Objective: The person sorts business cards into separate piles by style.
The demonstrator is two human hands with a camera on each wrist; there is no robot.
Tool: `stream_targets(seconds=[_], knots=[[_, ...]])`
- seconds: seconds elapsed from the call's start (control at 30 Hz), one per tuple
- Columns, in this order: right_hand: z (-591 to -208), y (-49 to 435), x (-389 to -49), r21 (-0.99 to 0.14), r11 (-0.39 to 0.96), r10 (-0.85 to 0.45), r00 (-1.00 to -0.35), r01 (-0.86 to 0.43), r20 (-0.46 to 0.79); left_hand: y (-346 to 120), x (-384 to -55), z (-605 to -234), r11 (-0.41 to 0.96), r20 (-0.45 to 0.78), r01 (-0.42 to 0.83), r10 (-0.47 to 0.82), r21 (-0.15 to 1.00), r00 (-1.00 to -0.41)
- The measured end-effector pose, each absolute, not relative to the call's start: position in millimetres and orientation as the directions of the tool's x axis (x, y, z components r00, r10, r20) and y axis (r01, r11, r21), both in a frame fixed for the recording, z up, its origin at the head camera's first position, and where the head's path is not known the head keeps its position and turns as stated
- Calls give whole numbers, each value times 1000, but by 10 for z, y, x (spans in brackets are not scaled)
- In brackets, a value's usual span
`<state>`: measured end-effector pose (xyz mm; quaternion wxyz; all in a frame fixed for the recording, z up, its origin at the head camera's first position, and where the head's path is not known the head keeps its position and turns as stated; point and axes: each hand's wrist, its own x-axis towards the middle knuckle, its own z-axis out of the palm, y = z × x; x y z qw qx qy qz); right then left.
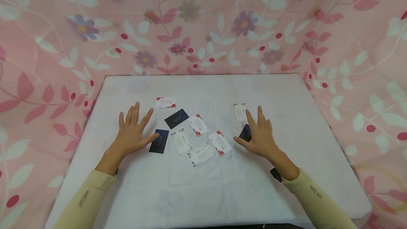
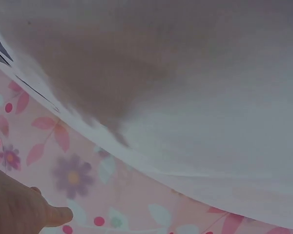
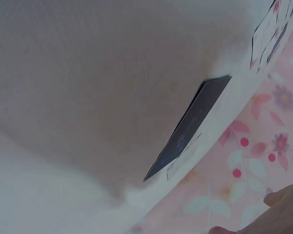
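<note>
My left hand is spread above the left of the table, its thumb overlapping a dark blue card in the head view. My right hand, also spread, hovers at the right and partly covers another dark card. Just beyond it lies a white leaf-patterned card. Between the hands several cards are scattered: a dark one, white ones with red flowers, and white ones with green leaves. Neither hand holds anything. Each wrist view catches only part of its hand.
A white cloth covers the table. Pink floral fabric hangs behind it and along both sides. One white card with red flowers lies farther back on the left. A small dark item shows beneath the right wrist.
</note>
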<state>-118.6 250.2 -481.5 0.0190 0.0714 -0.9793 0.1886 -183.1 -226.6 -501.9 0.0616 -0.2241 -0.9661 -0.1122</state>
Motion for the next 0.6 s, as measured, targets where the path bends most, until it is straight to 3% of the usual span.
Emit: stream_targets(seconds=[0.3,0.6], knots=[[-4732,2163,-1280,-399,899,-186,-982,-183,32,-1948,-2090,-4859,846,123,512,498,151,-859],[-4793,1638,-1531,-359,914,-211,-977,-189,-22,-1563,-2562,-4824,742,65,656,654,135,-754]])
